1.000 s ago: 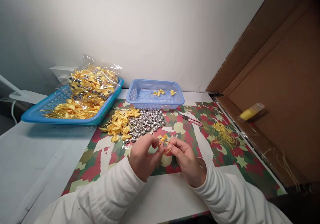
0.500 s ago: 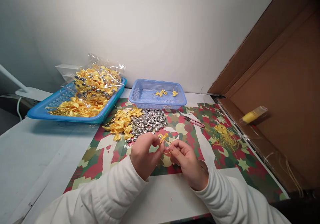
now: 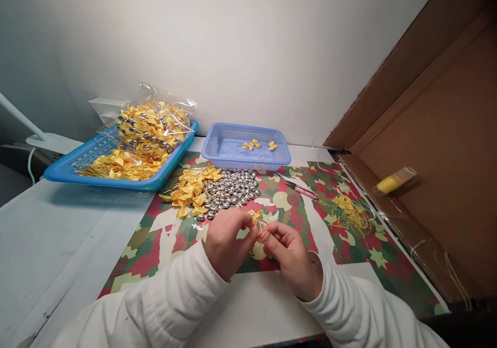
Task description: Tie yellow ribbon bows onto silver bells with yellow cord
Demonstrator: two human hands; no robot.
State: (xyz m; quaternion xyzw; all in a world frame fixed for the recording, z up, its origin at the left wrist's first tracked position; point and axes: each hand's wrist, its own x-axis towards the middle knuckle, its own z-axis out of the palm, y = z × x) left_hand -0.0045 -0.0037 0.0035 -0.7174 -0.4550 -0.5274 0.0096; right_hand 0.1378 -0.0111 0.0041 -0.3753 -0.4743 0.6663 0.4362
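My left hand (image 3: 230, 242) pinches a small yellow ribbon bow (image 3: 256, 216) that has a thin gold cord looped from it. Facing it, my right hand (image 3: 290, 255) is closed on the cord loop (image 3: 265, 230) between thumb and forefinger. The two sets of fingertips nearly meet over the patterned sheet. Just beyond my left hand lies a heap of shiny silver bells or beads (image 3: 231, 187). Against that heap rests a pile of yellow bows with gold cords (image 3: 190, 190).
A blue basket (image 3: 246, 161) at the back holds several finished-looking bows. To the left, a larger blue tray (image 3: 101, 183) carries bagged and loose bows. Pink-handled thread snips (image 3: 302, 188) and yellow cord scraps (image 3: 351, 214) lie right. A yellow-filled tube (image 3: 395, 180) sits by the cardboard wall.
The bow and both hands have shifted very slightly, and the cord loop between the fingertips looks smaller. The camera view has moved a little.
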